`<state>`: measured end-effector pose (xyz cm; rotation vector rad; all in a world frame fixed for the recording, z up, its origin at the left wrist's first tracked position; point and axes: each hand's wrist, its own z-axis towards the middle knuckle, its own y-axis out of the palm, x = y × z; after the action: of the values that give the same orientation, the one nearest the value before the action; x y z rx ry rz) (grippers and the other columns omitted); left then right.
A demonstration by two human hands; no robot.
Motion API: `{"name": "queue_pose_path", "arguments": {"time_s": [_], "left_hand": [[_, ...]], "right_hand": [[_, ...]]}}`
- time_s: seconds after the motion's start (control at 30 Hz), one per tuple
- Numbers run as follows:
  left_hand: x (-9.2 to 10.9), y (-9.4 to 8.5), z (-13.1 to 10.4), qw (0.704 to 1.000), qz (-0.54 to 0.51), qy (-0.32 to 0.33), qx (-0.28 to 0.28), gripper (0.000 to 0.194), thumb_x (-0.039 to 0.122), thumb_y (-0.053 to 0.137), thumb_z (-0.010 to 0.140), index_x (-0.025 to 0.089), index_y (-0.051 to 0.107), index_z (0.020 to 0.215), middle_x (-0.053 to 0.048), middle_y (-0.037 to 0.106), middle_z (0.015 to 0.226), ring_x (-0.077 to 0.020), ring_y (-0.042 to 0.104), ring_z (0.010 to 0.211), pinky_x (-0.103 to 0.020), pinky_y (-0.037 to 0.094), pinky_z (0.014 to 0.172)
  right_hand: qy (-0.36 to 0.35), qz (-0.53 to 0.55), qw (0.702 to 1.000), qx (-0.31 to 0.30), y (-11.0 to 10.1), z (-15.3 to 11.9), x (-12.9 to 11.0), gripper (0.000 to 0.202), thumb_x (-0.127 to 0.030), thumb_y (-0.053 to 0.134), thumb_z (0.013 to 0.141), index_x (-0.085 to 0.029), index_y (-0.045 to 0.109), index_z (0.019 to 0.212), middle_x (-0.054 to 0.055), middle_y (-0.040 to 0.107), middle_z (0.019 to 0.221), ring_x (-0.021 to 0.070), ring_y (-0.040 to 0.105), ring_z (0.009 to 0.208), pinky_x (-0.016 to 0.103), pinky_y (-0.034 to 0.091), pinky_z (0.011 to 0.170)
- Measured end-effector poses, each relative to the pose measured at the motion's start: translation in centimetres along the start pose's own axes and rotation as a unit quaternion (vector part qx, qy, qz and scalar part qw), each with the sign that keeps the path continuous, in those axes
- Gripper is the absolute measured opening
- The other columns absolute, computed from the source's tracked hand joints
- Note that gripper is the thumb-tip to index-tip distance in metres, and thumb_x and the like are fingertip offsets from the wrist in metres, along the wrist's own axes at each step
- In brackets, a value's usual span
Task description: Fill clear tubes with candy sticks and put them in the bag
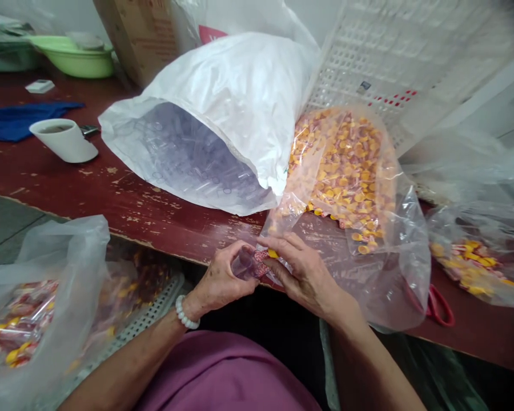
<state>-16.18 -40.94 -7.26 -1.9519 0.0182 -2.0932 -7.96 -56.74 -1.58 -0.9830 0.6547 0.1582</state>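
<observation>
My left hand (225,277), with a white bead bracelet at the wrist, is wrapped round a clear plastic tube (243,264). At its right, my right hand (302,271) pinches a small yellow-capped piece (272,253) with a red-and-white patterned part beside the tube's opening. Both hands are close together over the table's front edge. Behind them, a large white sack (240,85) lies open and holds many clear tubes (188,154). A clear bag (411,245) full of yellow and red-patterned pieces (346,165) lies to its right.
Red scissor handles (441,306) lie at the right of the dark red table (128,200). Further right is another bag of pieces (475,262). A white cup (64,140), blue cloth (25,120) and green basin (75,60) are at the left. Bagged filled tubes (21,319) sit lower left.
</observation>
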Motion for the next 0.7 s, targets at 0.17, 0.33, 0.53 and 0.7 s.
{"name": "queue_pose_path", "arguments": {"time_s": [0.17, 0.33, 0.53, 0.7], "left_hand": [[0.5, 0.1, -0.2, 0.999, -0.036, -0.029, -0.007, 0.032, 0.013, 0.068, 0.062, 0.015, 0.055, 0.091, -0.001, 0.062, 0.08, -0.0117, 0.058, 0.069, -0.022, 0.047, 0.065], [-0.1, 1.0, -0.6, 0.998, -0.011, -0.038, -0.039, 0.027, 0.01, 0.065, 0.06, 0.014, 0.057, 0.085, -0.001, 0.062, 0.074, -0.012, 0.057, 0.064, -0.022, 0.045, 0.058], [-0.5, 1.7, -0.3, 0.995, -0.076, -0.063, -0.013, 0.032, 0.009, 0.07, 0.057, 0.015, 0.053, 0.084, 0.0, 0.06, 0.075, -0.012, 0.057, 0.067, -0.024, 0.047, 0.064], [-0.9, 0.3, 0.5, 0.971, -0.219, -0.097, 0.02, 0.042, 0.006, 0.075, 0.05, 0.017, 0.051, 0.083, 0.005, 0.054, 0.069, -0.0116, 0.058, 0.068, -0.023, 0.048, 0.063]], "right_hand": [[0.1, 0.086, 0.981, 0.144, -0.6, 0.6, 1.3, 0.027, -0.029, 0.049, 0.091, -0.025, 0.057, 0.117, 0.004, 0.064, 0.109, 0.0163, 0.06, 0.095, 0.033, 0.05, 0.083], [0.106, 0.024, 0.964, 0.243, 2.3, 2.7, 1.8, 0.032, -0.036, 0.051, 0.089, -0.024, 0.055, 0.118, 0.005, 0.061, 0.104, 0.0159, 0.058, 0.089, 0.032, 0.05, 0.08], [0.152, 0.02, 0.96, 0.233, 2.3, 2.7, 4.5, 0.036, -0.038, 0.045, 0.091, -0.02, 0.05, 0.122, 0.007, 0.06, 0.101, 0.0146, 0.057, 0.08, 0.031, 0.049, 0.075], [0.285, -0.206, 0.912, 0.213, -3.6, -1.5, 11.7, 0.025, -0.035, 0.045, 0.087, -0.017, 0.063, 0.091, 0.008, 0.062, 0.088, 0.0208, 0.057, 0.085, 0.036, 0.044, 0.08]]}}
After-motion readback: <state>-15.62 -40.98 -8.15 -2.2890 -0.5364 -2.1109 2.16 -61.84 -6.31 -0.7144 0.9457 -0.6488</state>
